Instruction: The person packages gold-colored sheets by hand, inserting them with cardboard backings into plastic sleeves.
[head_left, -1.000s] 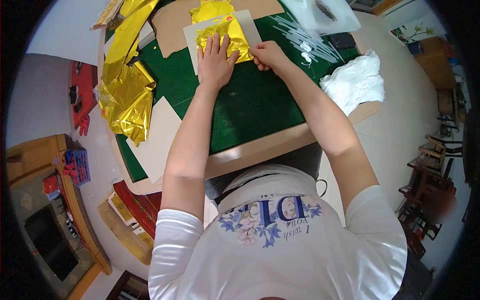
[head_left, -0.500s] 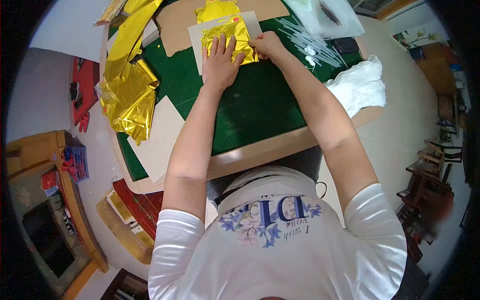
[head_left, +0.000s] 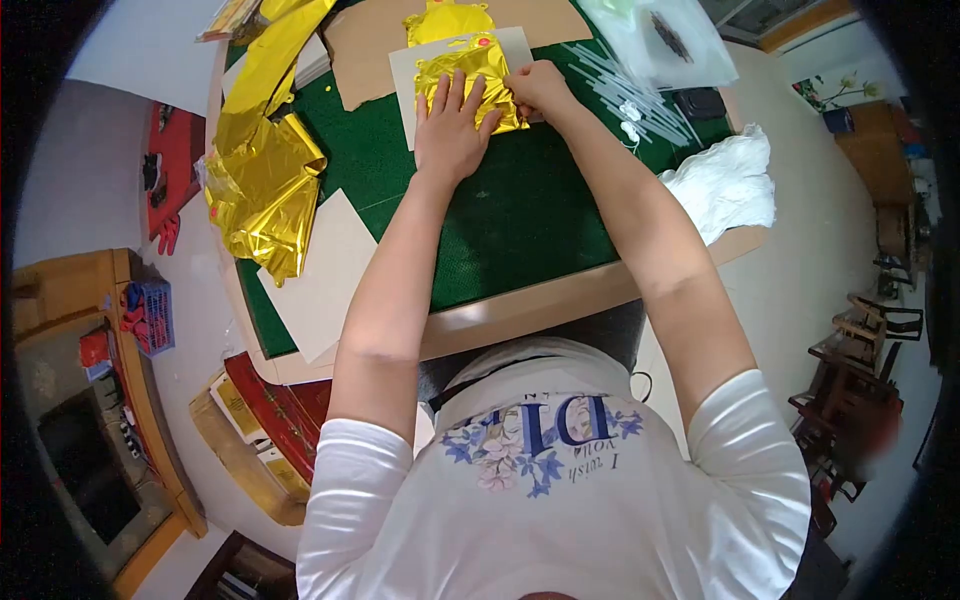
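Note:
A flat, creased gold foil piece (head_left: 490, 68) with a small red spot near its top lies on a grey-white board (head_left: 403, 78). My left hand (head_left: 452, 135) rests on it palm down, fingers spread and stretched out. At the foil's right edge, my right hand (head_left: 541, 90) is closed in a pinch on that edge; the fingertips are partly hidden. Just beyond the board, another gold foil piece (head_left: 450, 18) lies on brown cardboard (head_left: 362, 60).
Long gold foil (head_left: 265, 185) drapes over the table's left side beside a loose pale board (head_left: 320, 275). To the right are thin translucent sticks (head_left: 625, 95), a black case (head_left: 698, 103), a plastic bag (head_left: 670, 40) and crumpled white cloth (head_left: 725, 185). Green matting (head_left: 530, 220) covers the tabletop.
The whole view has shifted slightly, so the table sits a little further right. Both hands keep nearly the same places on the foil.

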